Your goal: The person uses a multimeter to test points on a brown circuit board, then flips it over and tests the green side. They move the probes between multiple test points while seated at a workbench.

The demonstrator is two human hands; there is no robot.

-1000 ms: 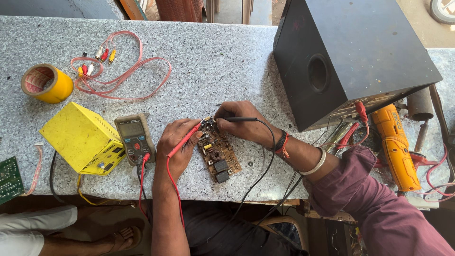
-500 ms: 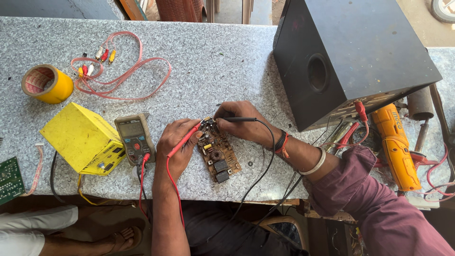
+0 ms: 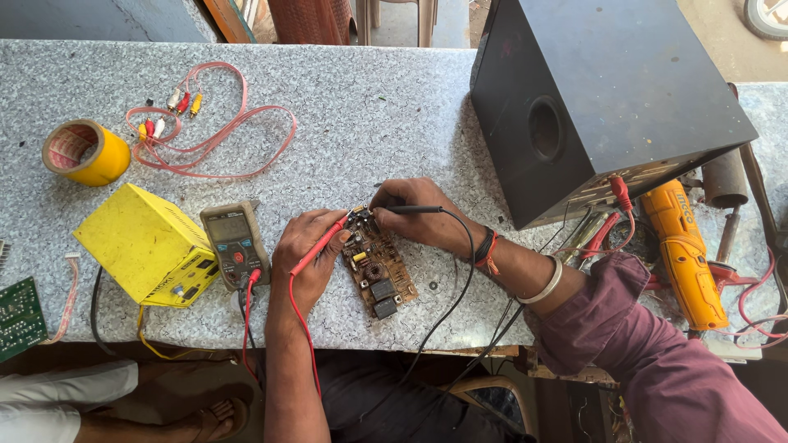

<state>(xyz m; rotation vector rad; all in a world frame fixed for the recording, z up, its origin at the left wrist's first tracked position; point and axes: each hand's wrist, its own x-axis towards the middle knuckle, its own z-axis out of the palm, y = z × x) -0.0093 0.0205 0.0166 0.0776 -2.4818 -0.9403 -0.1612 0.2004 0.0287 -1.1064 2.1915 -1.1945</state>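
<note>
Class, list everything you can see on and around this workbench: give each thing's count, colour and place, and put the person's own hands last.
circuit board: 1, brown, front centre
red probe: 1, in left hand
black probe: 1, in right hand
multimeter: 1, grey, left of board
yellow box: 1, front left
tape roll: 1, yellow, far left
cable bundle: 1, pink, rear left
speaker cabinet: 1, black, right
drill: 1, orange, right
green board: 1, left edge
left hand: holds red probe
right hand: holds black probe

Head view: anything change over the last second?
No visible change. The left hand holds the red probe and the right hand the black probe at the top end of the circuit board; multimeter unmoved.
</note>
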